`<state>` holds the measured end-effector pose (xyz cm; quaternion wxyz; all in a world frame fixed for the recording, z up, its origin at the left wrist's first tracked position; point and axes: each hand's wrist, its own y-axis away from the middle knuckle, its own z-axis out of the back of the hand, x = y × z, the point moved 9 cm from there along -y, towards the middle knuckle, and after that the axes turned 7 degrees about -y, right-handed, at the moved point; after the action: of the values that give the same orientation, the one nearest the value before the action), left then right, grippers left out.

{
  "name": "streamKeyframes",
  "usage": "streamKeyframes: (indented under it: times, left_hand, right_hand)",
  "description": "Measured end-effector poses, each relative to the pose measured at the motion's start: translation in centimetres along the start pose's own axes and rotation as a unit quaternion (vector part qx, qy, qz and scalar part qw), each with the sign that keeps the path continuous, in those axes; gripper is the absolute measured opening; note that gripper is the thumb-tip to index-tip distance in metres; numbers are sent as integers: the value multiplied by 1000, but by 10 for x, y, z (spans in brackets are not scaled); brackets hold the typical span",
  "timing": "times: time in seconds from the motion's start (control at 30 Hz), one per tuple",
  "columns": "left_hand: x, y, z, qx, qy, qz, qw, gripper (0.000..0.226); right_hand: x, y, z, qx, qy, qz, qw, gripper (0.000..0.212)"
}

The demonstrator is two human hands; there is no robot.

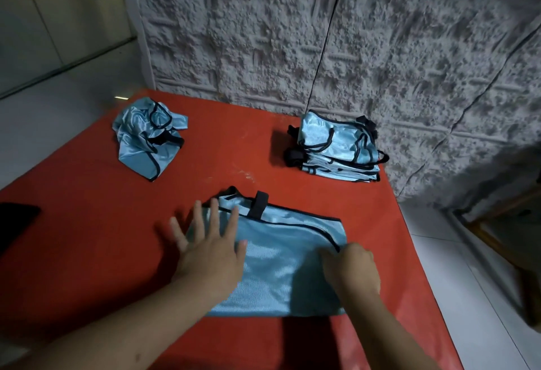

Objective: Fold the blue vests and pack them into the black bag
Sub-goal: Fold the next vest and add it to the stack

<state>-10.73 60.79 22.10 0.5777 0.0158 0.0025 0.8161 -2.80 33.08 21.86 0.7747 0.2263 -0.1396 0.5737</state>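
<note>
A rough, grey-white textured wall (380, 47) fills the far side of the scene, with a thin dark cord (328, 39) running down it. Against it stands the red tabletop (234, 150), which carries everything else; pale floor tiles (468, 267) show to its right and left.

Nearest the person, a blue vest (281, 264) lies flat on the tabletop, folded into a broad rectangle with dark piping along its far edge and a short black strap (259, 204) sticking out at the top. The left hand (209, 248) rests flat on the vest's left part, fingers straight and spread, the outer fingers reaching past the cloth onto the red surface. The right hand (349, 267) is at the vest's right edge with its fingers curled under; it seems to pinch the cloth there, though the fingertips are hidden.

At the far right, close to the wall, sits a neat stack of folded vests (336, 147). At the far left lies a crumpled heap of unfolded vests (146, 141), well apart from the stack. A dark object (14, 223) shows at the tabletop's left edge, cut off by the frame; I cannot tell whether it is the bag.
</note>
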Motion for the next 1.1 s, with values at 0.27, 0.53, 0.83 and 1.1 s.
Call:
streamKeyframes:
  times: [0.27, 0.53, 0.83, 1.1]
  left_hand:
    - [-41, 26, -21, 59, -11, -118, 991, 65]
    - [-73, 25, -20, 44, -16, -150, 988, 71]
    - [-51, 2, 44, -71, 298, -92, 948, 39]
    - [28, -8, 37, -40, 340, 45, 939, 32]
  right_hand:
    - [28, 0, -5, 31, -50, 62, 996, 33]
    - [28, -12, 35, 89, -138, 55, 985, 17]
    - [118, 16, 47, 37, -10, 166, 985, 21]
    - [151, 41, 21, 63, -30, 182, 981, 20]
